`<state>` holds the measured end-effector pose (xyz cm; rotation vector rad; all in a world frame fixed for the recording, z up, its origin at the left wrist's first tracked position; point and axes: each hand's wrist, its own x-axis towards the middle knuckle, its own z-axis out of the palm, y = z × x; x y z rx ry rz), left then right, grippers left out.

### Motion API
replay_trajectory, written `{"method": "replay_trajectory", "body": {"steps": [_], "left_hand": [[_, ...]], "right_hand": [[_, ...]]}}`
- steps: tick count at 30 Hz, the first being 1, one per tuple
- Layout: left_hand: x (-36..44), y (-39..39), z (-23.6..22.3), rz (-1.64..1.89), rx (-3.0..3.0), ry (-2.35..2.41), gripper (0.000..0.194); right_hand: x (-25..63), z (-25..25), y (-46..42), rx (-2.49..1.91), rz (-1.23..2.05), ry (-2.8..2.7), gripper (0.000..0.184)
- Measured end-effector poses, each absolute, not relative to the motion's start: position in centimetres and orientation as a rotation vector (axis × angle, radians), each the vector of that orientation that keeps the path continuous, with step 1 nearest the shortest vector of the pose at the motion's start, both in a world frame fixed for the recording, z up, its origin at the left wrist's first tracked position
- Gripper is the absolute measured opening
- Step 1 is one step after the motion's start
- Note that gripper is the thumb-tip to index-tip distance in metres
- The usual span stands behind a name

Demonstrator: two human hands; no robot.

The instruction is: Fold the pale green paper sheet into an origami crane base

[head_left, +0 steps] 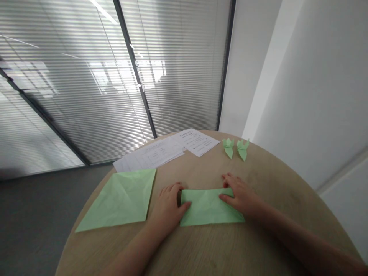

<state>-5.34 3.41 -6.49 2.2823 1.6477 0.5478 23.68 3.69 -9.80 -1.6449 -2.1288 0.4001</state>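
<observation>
A light green sheet of paper (205, 209), folded into a rectangle, lies in front of me on the table. My left hand (169, 203) is at its left edge, thumb on top and curled fingers by the upper left corner. At the upper right corner, my right hand (238, 193) grips the sheet, its thumb lying on the paper and its fingers bent round the far edge. Left of my left hand rests a larger stack of green paper (123, 199), with creases showing on top. Two small folded green paper figures (228, 147) (242, 149) sit farther back on the right.
White printed sheets (155, 153) overlap along the far left of the round wooden table (201, 249). Another printed page (198, 142) lies at the back edge. Beyond stand a glass partition with blinds (184, 76) and a white wall (322, 76) on the right.
</observation>
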Motion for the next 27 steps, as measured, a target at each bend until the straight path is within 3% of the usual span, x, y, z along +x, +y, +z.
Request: {"method": "replay_trajectory", "body": {"steps": [3,5,11,20,27], "left_hand": [[-5.3,3.5,-6.1,0.641,2.168,1.601,0.019],[-5.3,3.4,-5.6,0.662,2.121,1.595,0.015],[-4.9,2.1,-4.2,0.801,2.249,1.512,0.034],[-3.8,0.7,-3.5,0.396,2.219,1.313,0.028],[-4.3,1.8,-4.7,0.451,1.86,1.325,0.033]], "right_hand": [[23.7,-9.4,3.6,-1.516,0.473,-2.097,0.012],[23.6,-9.0,3.4,-1.44,0.527,-2.041,0.014],[22.4,-7.4,1.8,-1.317,0.649,-1.899,0.017],[20.2,-6.6,-0.8,-1.008,0.428,-2.11,0.018],[20.1,-5.7,-1.6,-0.823,0.328,-2.283,0.011]]}}
